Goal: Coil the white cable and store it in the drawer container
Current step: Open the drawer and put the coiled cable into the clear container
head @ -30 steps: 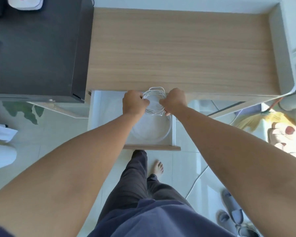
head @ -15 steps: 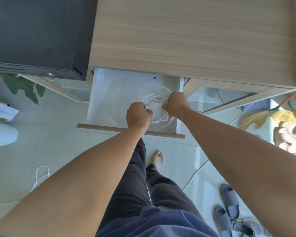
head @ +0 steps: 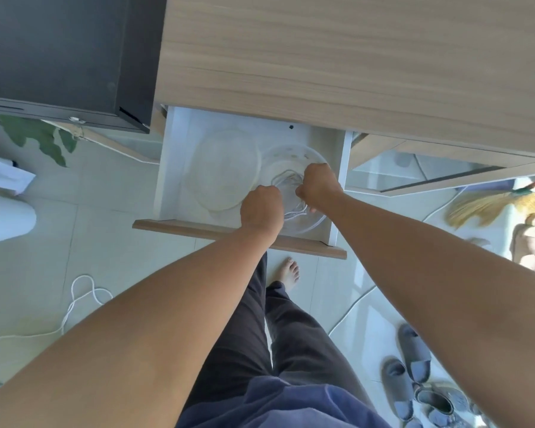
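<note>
A white drawer [head: 173, 156] stands pulled out from under the wooden desk [head: 352, 57]. Inside it on the right sits a clear round container [head: 291, 156], with its clear lid [head: 223, 171] lying to the left. The coiled white cable [head: 288, 183] hangs low inside the container between my fists. My left hand [head: 261, 208] grips the coil's left side and my right hand [head: 318, 186] grips its right side. Part of the coil is hidden behind my hands.
A dark cabinet [head: 59, 50] stands left of the desk. A loose white cord [head: 81, 298] lies on the tiled floor at the left. Grey slippers [head: 411, 366] and a broom [head: 491, 202] are on the right. My bare foot [head: 289, 273] stands just below the drawer front [head: 198, 230].
Both hands have lowered the coiled cable from desk-edge height down into the clear container in the drawer. The view has tilted down, showing more of the open drawer and the lid.
</note>
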### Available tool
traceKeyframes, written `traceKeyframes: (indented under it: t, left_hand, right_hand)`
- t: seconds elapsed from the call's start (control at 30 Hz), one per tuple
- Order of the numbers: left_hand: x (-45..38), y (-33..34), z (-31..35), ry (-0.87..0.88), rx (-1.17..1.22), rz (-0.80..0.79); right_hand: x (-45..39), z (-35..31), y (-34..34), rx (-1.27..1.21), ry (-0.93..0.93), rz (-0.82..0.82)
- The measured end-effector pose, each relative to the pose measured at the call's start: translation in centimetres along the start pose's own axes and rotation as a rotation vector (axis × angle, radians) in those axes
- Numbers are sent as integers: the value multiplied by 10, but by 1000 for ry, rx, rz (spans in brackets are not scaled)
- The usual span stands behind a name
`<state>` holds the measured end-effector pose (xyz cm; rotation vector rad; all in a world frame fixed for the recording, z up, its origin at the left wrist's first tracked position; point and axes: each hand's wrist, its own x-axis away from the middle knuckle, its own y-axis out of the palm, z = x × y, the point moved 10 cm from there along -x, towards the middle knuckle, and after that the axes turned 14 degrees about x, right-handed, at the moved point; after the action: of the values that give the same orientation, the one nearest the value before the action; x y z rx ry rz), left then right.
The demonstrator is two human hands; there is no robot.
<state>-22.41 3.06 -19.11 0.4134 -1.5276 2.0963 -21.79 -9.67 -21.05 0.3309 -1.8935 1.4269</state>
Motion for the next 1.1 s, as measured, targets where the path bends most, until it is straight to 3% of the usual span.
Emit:
traceKeyframes:
  t: [0.37, 0.73, 0.87, 0.97, 1.1]
  left_hand:
    - [-10, -6, -15, -91, 128, 56]
    - [37, -42, -15, 153, 398, 93]
    - [62, -63, -31, 224, 323, 154]
    - [80, -66, -57, 245, 251, 108]
    - [91, -69, -77, 315, 20, 62]
  right_hand:
    - [-2, 2, 0, 72, 42, 13]
    - [69, 19, -26, -44, 0, 180]
    - [103, 17, -14, -4, -56, 234]
    - [125, 12, 5, 97, -161, 211]
    - [143, 5, 11, 328, -259, 314]
